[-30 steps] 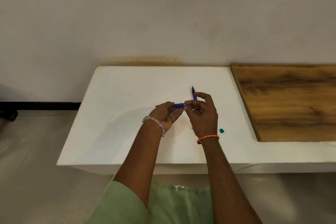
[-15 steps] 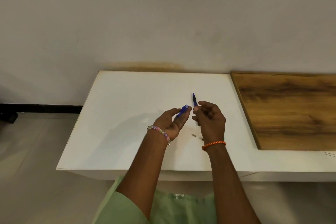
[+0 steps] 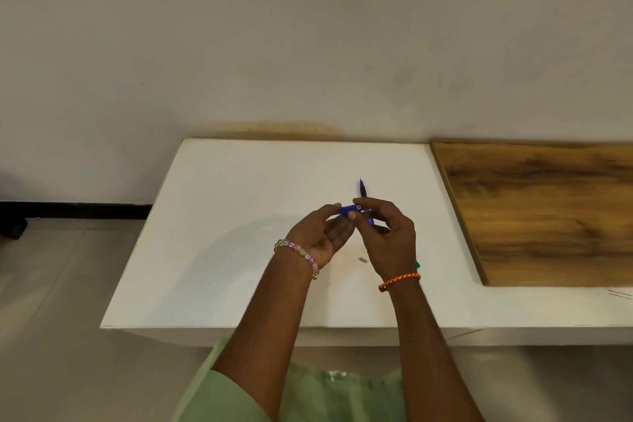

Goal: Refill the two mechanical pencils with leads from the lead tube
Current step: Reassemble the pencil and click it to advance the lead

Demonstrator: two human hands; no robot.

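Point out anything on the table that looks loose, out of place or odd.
A small grey piece lies loose on the white table between the wrists, apart from both hands; it could roll off. A green bit peeks out from behind the right hand. What either one is cannot be told.

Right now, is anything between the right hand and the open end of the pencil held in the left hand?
Nothing visible: the right hand is already at the open end of the blue pencil that the left hand holds.

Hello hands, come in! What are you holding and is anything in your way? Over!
Left hand grips blue pencil, open end toward right hand. Second pencil lies behind. Small cap loose on white table. Nothing blocking.
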